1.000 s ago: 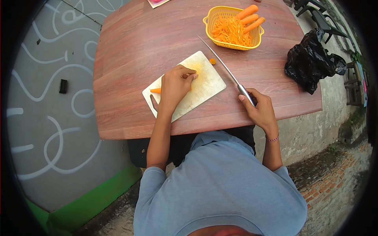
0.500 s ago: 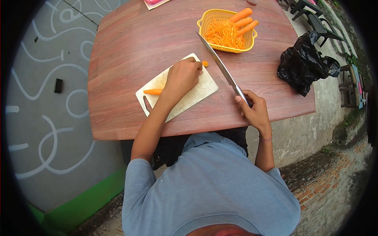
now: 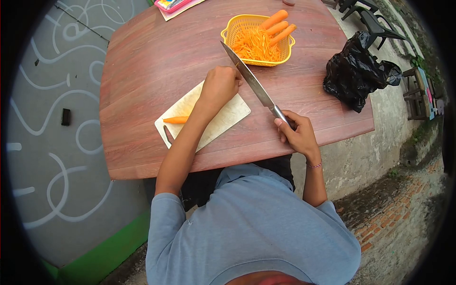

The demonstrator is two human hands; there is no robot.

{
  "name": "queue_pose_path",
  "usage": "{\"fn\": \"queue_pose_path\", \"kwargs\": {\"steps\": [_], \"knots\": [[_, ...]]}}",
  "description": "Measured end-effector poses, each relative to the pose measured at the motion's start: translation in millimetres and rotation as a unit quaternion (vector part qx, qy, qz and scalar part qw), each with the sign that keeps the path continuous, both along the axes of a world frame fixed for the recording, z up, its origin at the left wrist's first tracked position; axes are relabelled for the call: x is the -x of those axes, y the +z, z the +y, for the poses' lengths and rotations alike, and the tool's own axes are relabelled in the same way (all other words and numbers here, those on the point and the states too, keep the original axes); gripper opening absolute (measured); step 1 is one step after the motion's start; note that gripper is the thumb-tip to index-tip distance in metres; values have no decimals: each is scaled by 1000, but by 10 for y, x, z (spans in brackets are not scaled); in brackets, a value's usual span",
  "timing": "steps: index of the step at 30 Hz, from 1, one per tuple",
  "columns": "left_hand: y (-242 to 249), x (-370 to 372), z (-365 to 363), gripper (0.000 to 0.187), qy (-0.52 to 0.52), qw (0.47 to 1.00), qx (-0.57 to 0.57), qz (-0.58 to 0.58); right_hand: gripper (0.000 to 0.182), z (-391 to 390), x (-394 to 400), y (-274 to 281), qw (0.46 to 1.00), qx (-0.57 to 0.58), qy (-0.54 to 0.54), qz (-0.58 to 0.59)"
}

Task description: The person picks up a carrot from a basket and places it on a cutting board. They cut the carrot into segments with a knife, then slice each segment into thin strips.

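My left hand (image 3: 220,87) is closed, over the far edge of the white cutting board (image 3: 227,117); what its fingertips hold, if anything, is hidden. A carrot piece (image 3: 175,119) lies on the board near its handle slot, left of my forearm and partly covered by it. My right hand (image 3: 300,135) is wrapped round the handle of a large knife (image 3: 255,84), its blade slanting up and left above the table, right of the board. The blade tip reaches the left side of the yellow basket (image 3: 228,36), which holds shredded carrot (image 3: 256,46) and whole carrots (image 3: 275,27).
The wooden table (image 3: 137,90) has a black plastic bag (image 3: 354,73) near its right edge. A pink tray (image 3: 173,5) sits at the far edge. Dark chairs (image 3: 375,23) and a wooden stool (image 3: 415,92) stand beyond the table on the right.
The view has shifted slightly. My left hand has moved away from me and right across the board, and the small orange slice beyond the board's edge is now out of sight near its fingers.
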State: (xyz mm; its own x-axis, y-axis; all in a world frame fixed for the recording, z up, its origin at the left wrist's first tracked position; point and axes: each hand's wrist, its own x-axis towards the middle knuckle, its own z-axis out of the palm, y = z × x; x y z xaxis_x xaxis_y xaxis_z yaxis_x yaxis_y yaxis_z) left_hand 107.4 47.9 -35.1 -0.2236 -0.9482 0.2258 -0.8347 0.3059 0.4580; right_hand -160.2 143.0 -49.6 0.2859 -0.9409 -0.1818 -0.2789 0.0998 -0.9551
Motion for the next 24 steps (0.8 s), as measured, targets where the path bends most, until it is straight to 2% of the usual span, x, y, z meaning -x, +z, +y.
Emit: {"fn": "queue_pose_path", "kwargs": {"steps": [5, 9, 14, 15, 22, 24], "knots": [[44, 36, 9, 16, 18, 998, -30, -49, 33, -7, 35, -66, 998, -14, 0, -56], [104, 71, -32, 13, -12, 998, -31, -51, 34, -17, 81, -110, 998, -9, -6, -68], [196, 55, -112, 10, -34, 993, -97, -50, 31, -16, 125, -157, 993, -21, 18, -112], [205, 38, -126, 11, -46, 990, -123, -41, 36, -16, 125, -197, 992, -7, 9, -124], [165, 8, -164, 12, -96, 985, -116, -80, 37, -10, 145, -210, 989, -9, 5, -150], [205, 11, -132, 13, -104, 986, -115, -56, 37, -10, 151, -193, 989, -14, 7, -146]]}}
